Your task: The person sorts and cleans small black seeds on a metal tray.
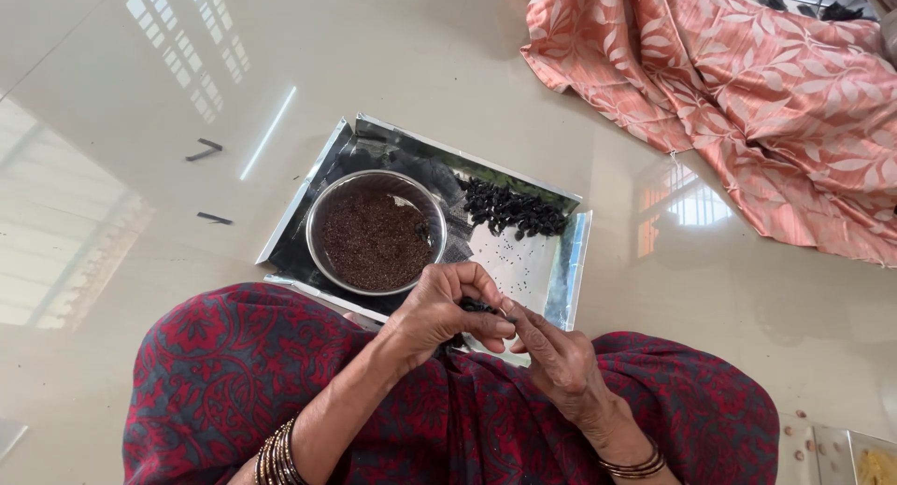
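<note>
Nearest, over a lap in red patterned cloth [234, 373], the left hand [439, 312] and the right hand [556, 354] meet at the near edge of a shiny metal tray [561, 261]. Both pinch one small black pod [478, 306] between fingertips. On the tray, a steel bowl [322, 225] of dark brown seeds sits at the left; a heap of black pods [514, 211] lies by the far edge. Beyond, at the floor's far right, lies peach leaf-print cloth [747, 83].

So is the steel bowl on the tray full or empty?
Partly full: the steel bowl holds a layer of small dark brown seeds covering its bottom, upright on the tray.
</note>
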